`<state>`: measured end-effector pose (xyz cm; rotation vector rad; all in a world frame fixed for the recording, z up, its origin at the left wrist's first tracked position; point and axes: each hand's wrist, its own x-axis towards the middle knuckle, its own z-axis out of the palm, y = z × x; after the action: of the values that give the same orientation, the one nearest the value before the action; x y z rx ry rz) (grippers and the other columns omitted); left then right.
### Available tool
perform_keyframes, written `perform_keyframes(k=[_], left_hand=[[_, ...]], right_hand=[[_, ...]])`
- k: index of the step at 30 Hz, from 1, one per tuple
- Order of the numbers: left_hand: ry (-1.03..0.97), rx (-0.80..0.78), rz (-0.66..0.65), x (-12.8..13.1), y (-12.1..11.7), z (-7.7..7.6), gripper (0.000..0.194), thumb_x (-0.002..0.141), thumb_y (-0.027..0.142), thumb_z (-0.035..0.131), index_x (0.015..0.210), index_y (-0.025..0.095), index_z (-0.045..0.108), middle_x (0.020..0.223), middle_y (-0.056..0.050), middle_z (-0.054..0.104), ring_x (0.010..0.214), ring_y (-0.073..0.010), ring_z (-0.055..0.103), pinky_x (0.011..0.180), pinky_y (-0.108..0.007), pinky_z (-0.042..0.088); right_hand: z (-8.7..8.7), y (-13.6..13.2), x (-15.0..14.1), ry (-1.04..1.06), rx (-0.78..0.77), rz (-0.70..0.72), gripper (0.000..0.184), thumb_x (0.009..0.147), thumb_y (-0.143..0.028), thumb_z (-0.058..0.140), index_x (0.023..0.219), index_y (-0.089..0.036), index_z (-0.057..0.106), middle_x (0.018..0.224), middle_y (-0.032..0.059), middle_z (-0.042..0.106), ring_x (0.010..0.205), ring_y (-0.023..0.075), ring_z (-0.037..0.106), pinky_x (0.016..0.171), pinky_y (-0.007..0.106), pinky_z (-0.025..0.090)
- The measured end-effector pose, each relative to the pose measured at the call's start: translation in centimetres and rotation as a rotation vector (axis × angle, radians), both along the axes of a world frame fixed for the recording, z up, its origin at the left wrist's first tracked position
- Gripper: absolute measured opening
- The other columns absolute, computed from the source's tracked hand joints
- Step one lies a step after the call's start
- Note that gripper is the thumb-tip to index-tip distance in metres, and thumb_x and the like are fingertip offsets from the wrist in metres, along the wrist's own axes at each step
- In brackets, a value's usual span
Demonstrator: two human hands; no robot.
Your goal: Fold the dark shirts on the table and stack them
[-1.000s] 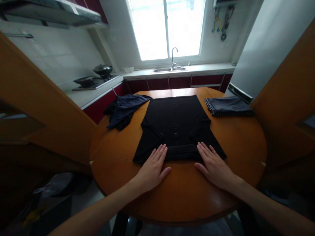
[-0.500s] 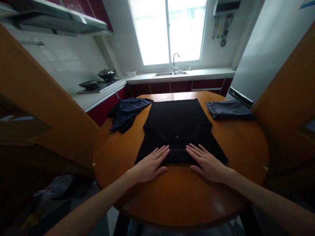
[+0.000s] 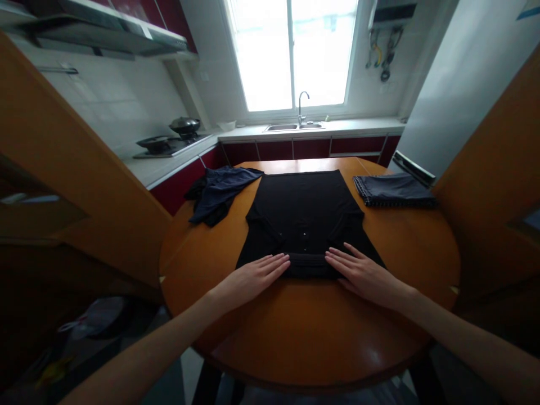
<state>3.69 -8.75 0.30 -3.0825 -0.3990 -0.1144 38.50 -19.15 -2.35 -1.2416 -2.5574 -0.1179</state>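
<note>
A black shirt [image 3: 306,205] lies spread flat on the wooden table [image 3: 312,332], its near end, with the collar, toward me. Small buttons or dots show near its middle front. My left hand [image 3: 255,277] rests with fingers stretched over the shirt's near left edge. On the near right edge lies my right hand [image 3: 365,275], palm down, its fingers straight and a little spread. Between the two hands the collar strip of the shirt is visible. The cloth under both palms is hidden.
Crumpled dark blue clothing [image 3: 221,191] lies at the table's left back. Folded dark trousers [image 3: 394,189] lie at the right back. Beyond are a sink [image 3: 282,127], a stove with pans [image 3: 185,126] and a white fridge [image 3: 447,90].
Both hands have shifted slightly outward along the shirt's near edge. My right thumb has tucked in closer to the hand. The shirt's near corners have drawn in a little.
</note>
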Motion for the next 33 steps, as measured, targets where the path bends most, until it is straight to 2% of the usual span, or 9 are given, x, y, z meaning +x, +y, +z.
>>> perform_keyframes(k=[5,10,17,23,27,30,33], left_hand=[[-0.024,0.072,0.004,0.6,0.1,-1.3,0.058,0.098,0.003,0.035,0.154,0.016,0.034,0.157,-0.010,0.040,0.148,-0.0182,0.031,0.121,-0.034,0.034],[-0.049,0.109,0.025,1.3,-0.2,-1.9,0.055,0.096,0.003,0.034,0.150,0.011,0.038,0.153,-0.013,0.045,0.147,-0.0192,0.032,0.119,-0.034,0.036],[0.009,0.071,0.023,1.7,-0.1,-0.8,0.060,0.092,-0.001,0.034,0.150,0.013,0.040,0.152,-0.010,0.048,0.145,-0.0172,0.037,0.119,-0.031,0.037],[0.013,0.026,0.015,0.8,-1.1,0.2,0.057,0.093,-0.001,0.034,0.147,0.014,0.044,0.149,-0.010,0.052,0.140,-0.0170,0.044,0.115,-0.029,0.041],[-0.025,-0.080,0.026,0.3,-2.5,1.1,0.054,0.095,0.002,0.036,0.147,0.016,0.046,0.147,-0.007,0.054,0.135,-0.0158,0.051,0.114,-0.028,0.042],[-0.013,-0.246,0.074,0.2,-3.3,2.2,0.055,0.095,0.004,0.038,0.147,0.017,0.047,0.145,-0.007,0.057,0.130,-0.0162,0.057,0.112,-0.027,0.044],[0.004,-0.450,0.125,0.3,-3.2,3.7,0.053,0.095,0.009,0.042,0.146,0.022,0.050,0.131,-0.005,0.068,0.112,-0.0177,0.069,0.097,-0.026,0.052]], right_hand=[[-0.5,-0.5,1.1,-0.057,0.013,0.039,0.079,0.080,0.005,0.040,0.156,-0.017,0.031,0.154,0.0095,0.045,0.145,0.0206,0.037,0.120,0.051,0.030],[-1.3,-0.4,1.5,-0.045,0.062,0.006,0.074,0.084,0.004,0.039,0.154,-0.020,0.036,0.152,0.0086,0.049,0.142,0.0202,0.043,0.118,0.048,0.034],[-1.2,-0.4,1.4,-0.023,0.107,0.017,0.065,0.089,0.002,0.040,0.149,-0.021,0.045,0.148,0.0067,0.054,0.140,0.0197,0.046,0.117,0.048,0.036],[-0.3,-1.4,1.6,0.001,0.026,0.058,0.060,0.090,0.000,0.040,0.146,-0.020,0.049,0.147,0.0070,0.055,0.140,0.0199,0.045,0.118,0.049,0.035],[0.6,-2.6,1.4,0.043,-0.085,0.075,0.057,0.092,-0.001,0.038,0.144,-0.019,0.051,0.145,0.0068,0.056,0.140,0.0196,0.044,0.120,0.050,0.033],[1.5,-3.6,1.5,0.118,-0.204,0.083,0.055,0.094,-0.005,0.039,0.144,-0.022,0.053,0.142,0.0037,0.060,0.139,0.0182,0.046,0.120,0.046,0.034],[2.6,-3.9,1.7,0.225,-0.367,0.067,0.051,0.096,-0.010,0.041,0.143,-0.027,0.055,0.142,0.0002,0.060,0.136,0.0177,0.050,0.119,0.042,0.035]])
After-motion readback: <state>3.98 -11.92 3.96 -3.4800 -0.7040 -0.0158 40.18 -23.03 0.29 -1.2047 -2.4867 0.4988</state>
